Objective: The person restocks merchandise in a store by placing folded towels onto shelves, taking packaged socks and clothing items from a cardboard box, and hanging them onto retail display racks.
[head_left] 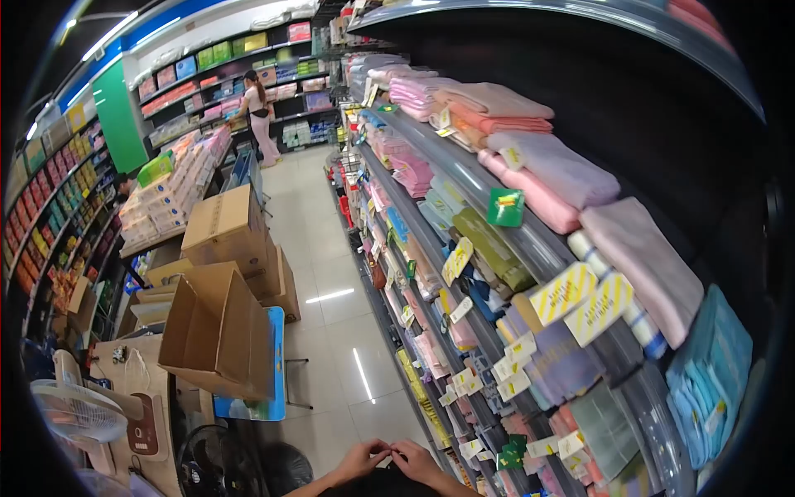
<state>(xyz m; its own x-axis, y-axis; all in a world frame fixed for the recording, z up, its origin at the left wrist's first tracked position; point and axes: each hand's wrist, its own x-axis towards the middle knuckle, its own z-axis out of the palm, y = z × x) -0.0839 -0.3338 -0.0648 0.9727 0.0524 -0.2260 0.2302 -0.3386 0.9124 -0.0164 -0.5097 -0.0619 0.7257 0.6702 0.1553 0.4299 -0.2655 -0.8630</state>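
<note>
At the bottom of the head view my left hand (361,459) and my right hand (416,460) meet in front of my body. Their fingers are curled and pinched together at the tips. Whatever they hold, if anything, is too small to make out. To the right of my hands runs a long shelf with folded towels. A pale pink towel (650,261) and a blue towel (708,377) lie near its closer end, with a lilac towel (563,170) farther along. Yellow-striped price tags (599,308) and a green tag (505,207) hang on the shelf edge.
An open cardboard box (211,340) stands at left by a desk with a white fan (79,410). A closed carton (224,224) and stacked tissue packs (170,195) are behind it. A tiled aisle (319,273) leads to another person (258,120) at the far shelves.
</note>
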